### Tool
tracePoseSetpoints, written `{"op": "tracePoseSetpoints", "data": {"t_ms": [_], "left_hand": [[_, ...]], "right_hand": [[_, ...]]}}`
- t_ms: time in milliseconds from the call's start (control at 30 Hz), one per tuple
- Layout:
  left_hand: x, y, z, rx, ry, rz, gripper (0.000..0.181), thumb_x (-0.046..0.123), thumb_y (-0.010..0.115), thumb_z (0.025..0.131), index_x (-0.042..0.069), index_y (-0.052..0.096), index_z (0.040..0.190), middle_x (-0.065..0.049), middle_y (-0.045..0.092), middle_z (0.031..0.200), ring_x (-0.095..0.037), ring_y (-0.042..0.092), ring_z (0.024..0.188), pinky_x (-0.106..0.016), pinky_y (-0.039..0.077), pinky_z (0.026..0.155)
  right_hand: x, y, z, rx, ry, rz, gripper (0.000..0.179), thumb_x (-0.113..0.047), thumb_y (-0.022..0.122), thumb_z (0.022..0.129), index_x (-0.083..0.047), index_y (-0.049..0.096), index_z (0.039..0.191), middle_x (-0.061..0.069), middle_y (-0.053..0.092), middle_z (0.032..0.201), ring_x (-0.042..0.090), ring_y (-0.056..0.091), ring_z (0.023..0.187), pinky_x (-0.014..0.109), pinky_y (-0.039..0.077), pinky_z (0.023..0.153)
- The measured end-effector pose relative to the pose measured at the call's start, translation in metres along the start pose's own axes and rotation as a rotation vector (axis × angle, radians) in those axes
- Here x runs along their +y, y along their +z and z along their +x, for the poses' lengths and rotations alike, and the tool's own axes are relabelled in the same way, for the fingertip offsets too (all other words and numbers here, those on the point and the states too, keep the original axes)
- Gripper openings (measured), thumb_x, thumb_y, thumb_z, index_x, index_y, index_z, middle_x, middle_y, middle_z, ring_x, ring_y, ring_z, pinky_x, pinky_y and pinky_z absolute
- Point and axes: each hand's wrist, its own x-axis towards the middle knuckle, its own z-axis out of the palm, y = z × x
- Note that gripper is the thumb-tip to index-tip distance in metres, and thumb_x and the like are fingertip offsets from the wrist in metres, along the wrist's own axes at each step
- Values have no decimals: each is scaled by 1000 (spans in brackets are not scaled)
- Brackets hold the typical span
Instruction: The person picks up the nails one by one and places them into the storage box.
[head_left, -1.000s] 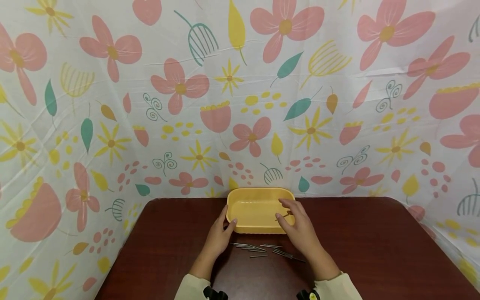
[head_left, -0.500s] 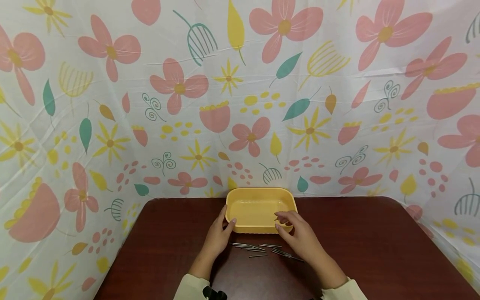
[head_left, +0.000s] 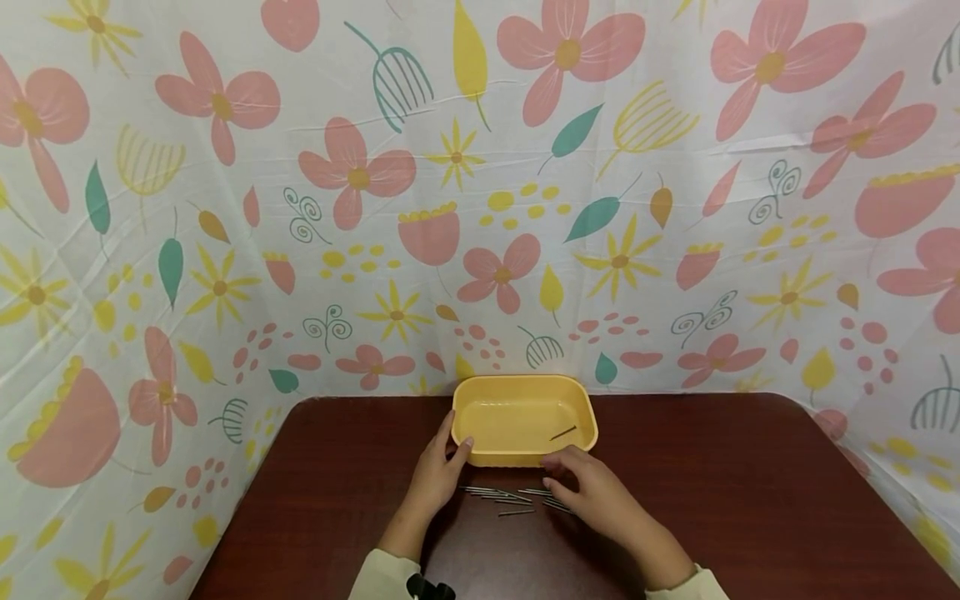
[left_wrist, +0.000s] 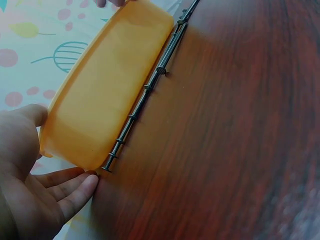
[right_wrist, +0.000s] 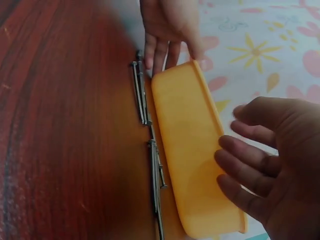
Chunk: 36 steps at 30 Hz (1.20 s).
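Note:
A yellow plastic tray [head_left: 517, 459] stands at the table's far edge. My left hand [head_left: 438, 467] holds its left end, thumb at the front rim and fingers along the side, as the left wrist view [left_wrist: 35, 185] also shows. One nail [head_left: 562, 432] lies inside the tray near the right. In front of the tray lie several loose metal nails [head_left: 495, 494], their flat heads visible in the left wrist view. My right hand [head_left: 596, 492], fingers loosely bent and holding nothing, hovers by the tray's front right corner, over the right-hand nails [head_left: 555, 504] and partly hiding them.
The dark reddish-brown table [head_left: 750, 500] extends to both sides and toward me. A white cloth with a flower print [head_left: 502, 275] hangs right behind the table and along its left side.
My right hand has let go of a nail, which now lies in the tray, and drawn back to the front rim over the loose nails. The left hand stays on the tray.

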Motion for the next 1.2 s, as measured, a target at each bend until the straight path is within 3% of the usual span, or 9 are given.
{"op": "tracePoseSetpoints", "data": {"t_ms": [133,400,600,833,1200], "left_hand": [[0,1,0,-4,-1,-1,72,52,53,103,25,24,163,-18,40,159,-35,60,126,-49,54,96],[3,-1,1,-9,-5,4,75,57,49,102,22,22,163,-17,36,161,-37,57,130,-54,49,103],[1,0,0,-7,2,3,74,57,49,102,23,23,163,-17,38,161,-36,60,127,-52,53,99],[0,1,1,-1,-20,-1,71,52,53,103,28,23,163,-14,38,161,-34,59,128,-52,52,100],[-1,0,0,-1,-24,12,74,57,51,101,28,22,163,-15,38,161,-35,59,129,-54,50,101]], "right_hand": [[3,2,-2,-37,-16,-43,20,-15,74,92,-14,73,112,-4,68,105,14,65,96,32,55,84],[6,6,-1,-109,60,-131,21,-16,76,90,-10,73,110,-3,64,108,18,63,104,39,54,90],[8,11,-4,-114,105,-170,23,-15,78,88,-9,74,110,-2,63,107,21,61,106,41,53,90],[11,18,-4,-114,128,-173,23,-15,80,85,-10,73,107,-2,62,105,21,61,104,41,52,90],[11,17,-4,-147,146,-153,16,-17,82,85,-16,73,97,-5,61,100,17,59,100,38,53,86]]}}
